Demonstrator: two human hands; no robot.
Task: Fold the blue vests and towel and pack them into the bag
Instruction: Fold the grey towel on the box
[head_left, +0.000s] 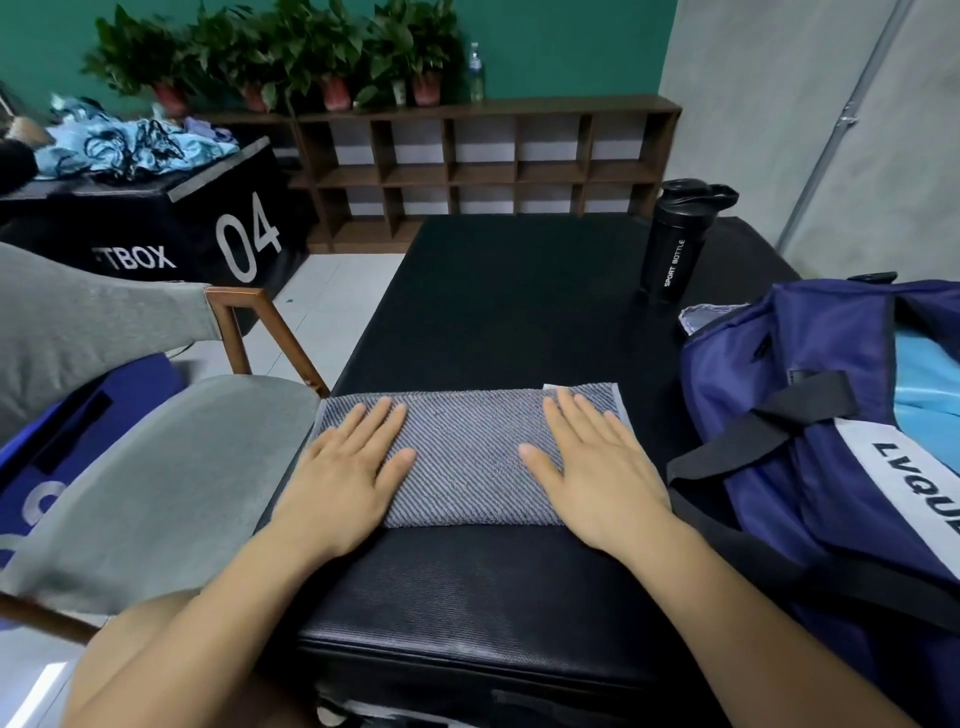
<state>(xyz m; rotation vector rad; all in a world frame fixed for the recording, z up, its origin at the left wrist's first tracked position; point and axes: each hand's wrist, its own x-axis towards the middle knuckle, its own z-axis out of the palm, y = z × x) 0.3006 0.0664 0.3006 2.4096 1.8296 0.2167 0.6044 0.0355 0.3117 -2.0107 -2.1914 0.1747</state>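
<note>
Left hand (349, 467) lies flat, fingers straight and spread, palm down on the left end of the folded grey towel (467, 457). Right hand (587, 467) same pose, flat and spread on the towel's right end, thumb pointing inward. Towel is a compact folded rectangle on the near part of the black padded bench (493, 291), both hands pressing it. Navy duffel bag (810, 415) sits on the bench just right of the towel, top open, light-blue fabric (924, 384) showing inside. Black sport bottle (675, 244) stands upright at the bench's far right, beyond the bag. Grey chair (145, 467) on the left, blue garment (67, 447) lying on it. Black box marked 04 (156, 228) behind, heap of light-blue clothes (130, 145) on top. Wooden shelf (467, 166) with potted plants (291, 57) at the wall.
</note>
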